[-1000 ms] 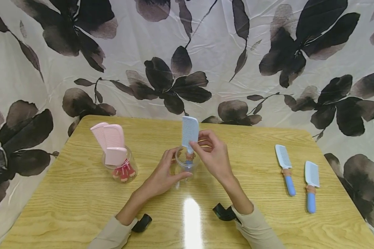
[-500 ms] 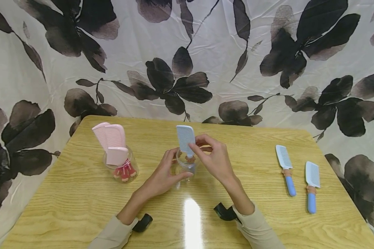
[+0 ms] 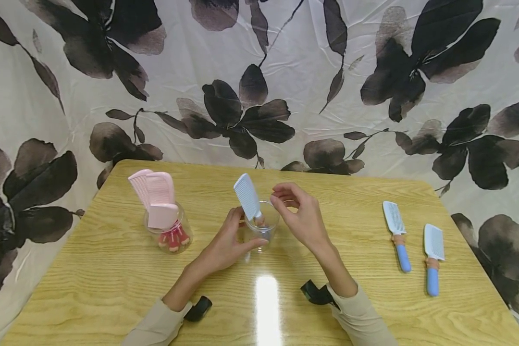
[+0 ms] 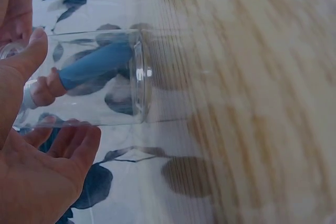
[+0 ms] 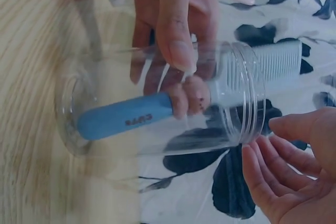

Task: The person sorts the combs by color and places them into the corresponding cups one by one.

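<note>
A blue comb (image 3: 247,196) leans to the left inside a clear jar (image 3: 270,216), its blue handle (image 5: 126,116) down in the jar and its teeth above the rim. My left hand (image 3: 227,242) grips the jar's left side, thumb across the front. At the jar's right rim is my right hand (image 3: 300,216), fingers loosely bent with nothing between them; in the right wrist view its fingertips are by the rim. Two more blue combs lie on the table at the right, one (image 3: 394,218) beside the other (image 3: 434,242).
On the left stands a second clear jar (image 3: 184,235) with several pink combs (image 3: 160,190) in it. The wooden table (image 3: 350,211) ends at a floral cloth (image 3: 320,86) hanging behind it.
The comb was lowered into the jar and now tips further left. My right hand has let it go and moved slightly right. My left hand has stayed on the jar.
</note>
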### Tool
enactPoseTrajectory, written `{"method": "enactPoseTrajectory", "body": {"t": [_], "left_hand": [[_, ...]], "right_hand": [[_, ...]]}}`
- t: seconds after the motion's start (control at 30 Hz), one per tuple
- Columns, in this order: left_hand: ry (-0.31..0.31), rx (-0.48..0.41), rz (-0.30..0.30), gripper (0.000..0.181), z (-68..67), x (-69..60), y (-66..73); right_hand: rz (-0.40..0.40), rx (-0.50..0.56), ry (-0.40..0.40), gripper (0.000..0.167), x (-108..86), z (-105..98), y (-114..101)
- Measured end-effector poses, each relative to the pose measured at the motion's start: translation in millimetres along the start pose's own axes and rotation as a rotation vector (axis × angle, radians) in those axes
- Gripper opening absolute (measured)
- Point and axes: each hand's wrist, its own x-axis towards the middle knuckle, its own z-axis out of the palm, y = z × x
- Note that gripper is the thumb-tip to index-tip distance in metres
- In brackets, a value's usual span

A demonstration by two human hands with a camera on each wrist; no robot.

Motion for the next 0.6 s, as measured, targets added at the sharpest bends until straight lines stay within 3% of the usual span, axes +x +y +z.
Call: {"method": "enactPoseTrajectory", "body": {"t": [0.6], "left_hand": [[0.017, 0.012, 0.007, 0.084, 1.7, 0.3, -2.0]], "right_hand": [[0.115, 0.050, 0.040, 0.028, -15.1, -38.8, 24.3]]}}
